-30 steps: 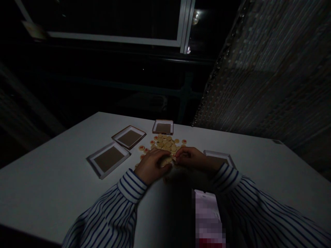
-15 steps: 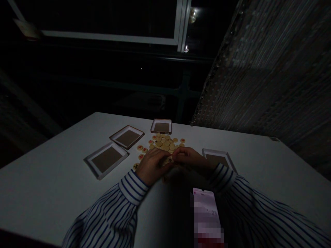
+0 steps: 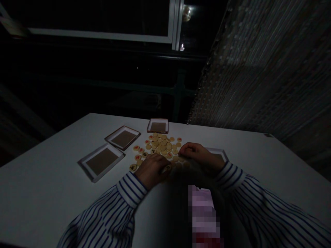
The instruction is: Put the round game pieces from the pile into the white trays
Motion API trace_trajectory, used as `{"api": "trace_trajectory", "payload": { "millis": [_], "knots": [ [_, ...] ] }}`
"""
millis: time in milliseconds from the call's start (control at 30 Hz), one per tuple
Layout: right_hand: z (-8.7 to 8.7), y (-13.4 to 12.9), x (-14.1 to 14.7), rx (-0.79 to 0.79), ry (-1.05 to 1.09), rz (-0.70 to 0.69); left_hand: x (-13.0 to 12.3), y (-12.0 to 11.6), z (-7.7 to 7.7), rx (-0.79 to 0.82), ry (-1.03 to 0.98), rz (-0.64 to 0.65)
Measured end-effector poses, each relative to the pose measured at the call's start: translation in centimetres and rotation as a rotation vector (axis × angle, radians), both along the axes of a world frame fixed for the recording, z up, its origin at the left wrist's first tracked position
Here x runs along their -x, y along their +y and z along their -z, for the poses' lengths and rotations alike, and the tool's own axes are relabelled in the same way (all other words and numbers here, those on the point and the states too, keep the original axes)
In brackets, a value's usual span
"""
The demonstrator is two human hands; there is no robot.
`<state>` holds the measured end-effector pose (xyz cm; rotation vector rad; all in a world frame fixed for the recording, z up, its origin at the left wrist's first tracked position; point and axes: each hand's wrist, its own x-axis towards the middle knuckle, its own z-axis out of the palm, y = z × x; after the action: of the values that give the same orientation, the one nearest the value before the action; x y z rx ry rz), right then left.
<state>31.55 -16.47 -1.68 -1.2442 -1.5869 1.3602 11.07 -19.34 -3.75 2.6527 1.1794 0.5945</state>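
Observation:
Round wooden Chinese chess pieces (image 3: 163, 147) lie in a loose heap, some showing red or black characters and many plain side up. At the heap's near edge is my left hand (image 3: 154, 169), its fingers and thumb closed around a black-marked Chinese chess piece (image 3: 168, 167). To the right, my right hand (image 3: 198, 155) has its fingers curled together, tips low over the heap's right side. Whatever sits in that pinch is too dark to make out. More pieces lie in shadow between the hands.
Two shallow open boxes, a white-edged tray (image 3: 101, 162) and a brown-edged tray (image 3: 123, 137), lie left of the heap. Another box (image 3: 157, 126) is behind it; one more (image 3: 219, 153) is partly behind my right hand. A lit phone (image 3: 204, 213) lies in front. A bead curtain (image 3: 248, 75) hangs right.
My hands have come apart: the right one has moved right, away from the left. More pieces show between them. The whole view has shifted slightly.

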Motion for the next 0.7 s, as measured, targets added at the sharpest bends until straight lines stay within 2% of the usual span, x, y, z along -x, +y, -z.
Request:
{"api": "trace_trajectory", "payload": {
  "millis": [100,200,267,367,467,567,700],
  "knots": [
    [0.1,-0.2,-0.3,-0.033,-0.05,-0.003,-0.1,0.1,0.3,-0.016,0.04,0.006],
    [0.3,-0.7,-0.6,-0.113,-0.203,-0.073,-0.2,0.1,0.6,-0.013,0.066,0.019],
    [0.3,-1.3,-0.7,-0.229,-0.351,-0.155,-0.2,0.2,0.6,-0.007,0.072,0.027],
    [0.2,-2.3,-0.8,-0.493,-0.514,-0.29,-0.3,0.1,0.5,-0.005,0.079,0.045],
    [0.4,-3.0,-0.8,-0.689,-0.576,-0.32,-0.4,0.1,0.5,-0.009,0.105,0.048],
    [0.8,-3.3,-0.6,-0.774,-0.597,-0.323,-0.4,0.0,0.6,-0.013,0.101,0.055],
    [0.7,-3.5,-0.4,-0.79,-0.617,-0.351,-0.4,0.1,0.7,-0.001,0.091,0.078]
  ]
}}
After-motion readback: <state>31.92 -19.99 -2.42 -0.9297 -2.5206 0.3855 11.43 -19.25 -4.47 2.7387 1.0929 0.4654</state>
